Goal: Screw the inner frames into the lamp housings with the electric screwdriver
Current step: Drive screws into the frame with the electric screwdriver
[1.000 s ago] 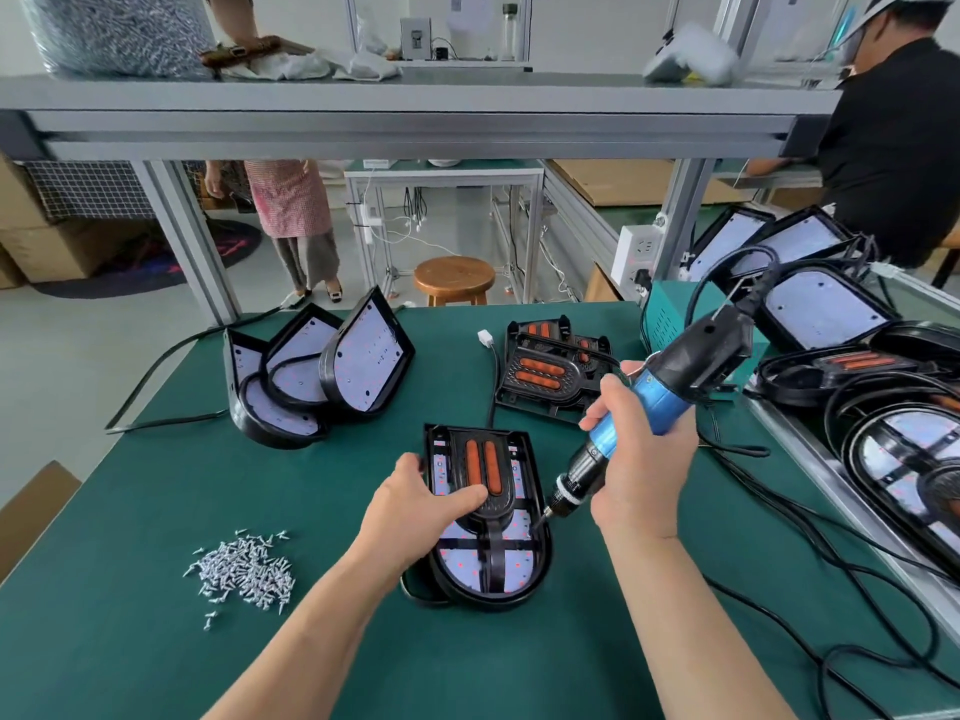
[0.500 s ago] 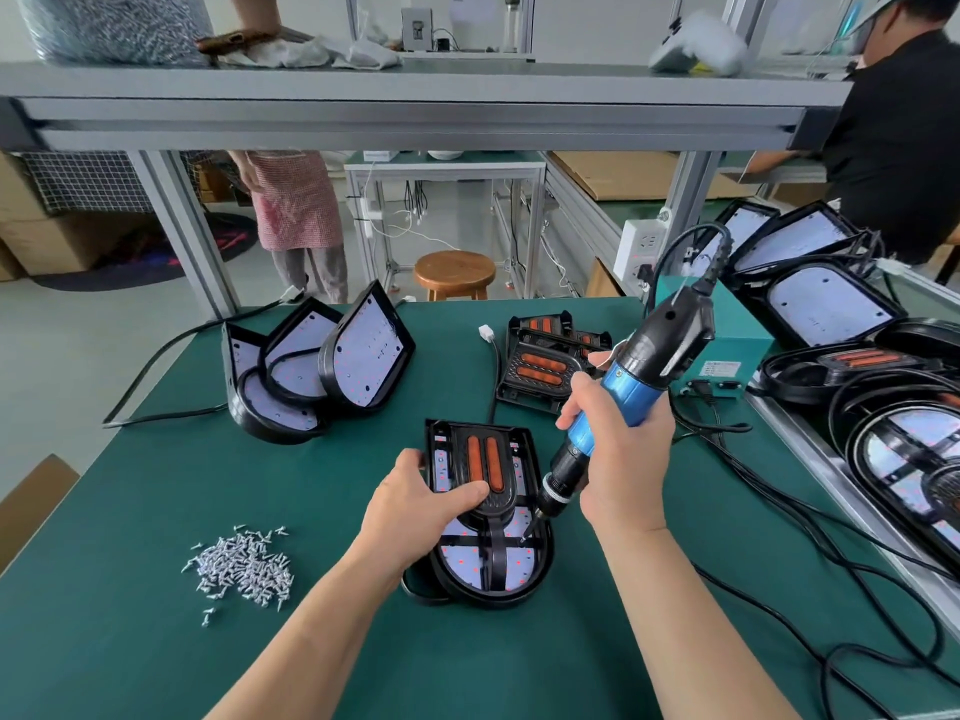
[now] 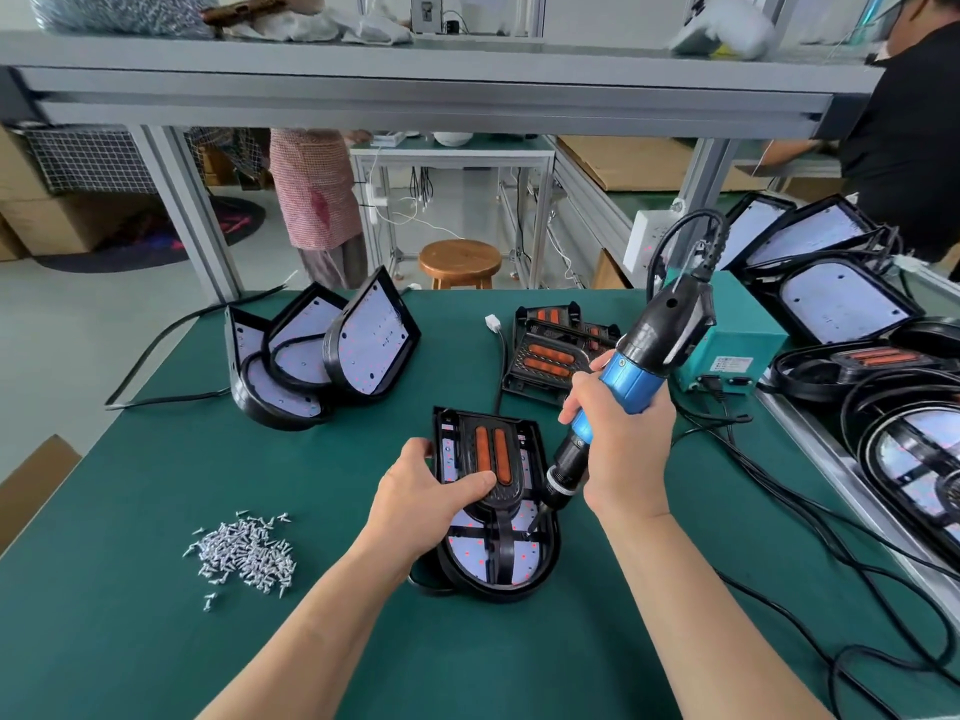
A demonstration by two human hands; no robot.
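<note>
A black lamp housing point(image 3: 524, 569) lies flat on the green table, with a black inner frame point(image 3: 491, 459) bearing two orange strips set in it. My left hand point(image 3: 423, 504) grips the housing's left side, thumb pressed on the frame. My right hand point(image 3: 621, 444) holds the blue and black electric screwdriver point(image 3: 631, 387) steeply tilted. Its tip rests on the housing's right side, just right of the frame's lower cross.
A pile of small silver screws point(image 3: 244, 553) lies to the left. Three housings point(image 3: 322, 356) lean together at back left. Spare inner frames point(image 3: 553, 356) lie behind, beside a teal power box point(image 3: 737, 350). More housings point(image 3: 841, 298) and black cables point(image 3: 810, 543) crowd the right. Two people stand beyond.
My right hand has swung the screwdriver more upright and shifted it left, bringing the tip down onto the housing's right side. My left hand has kept its grip.
</note>
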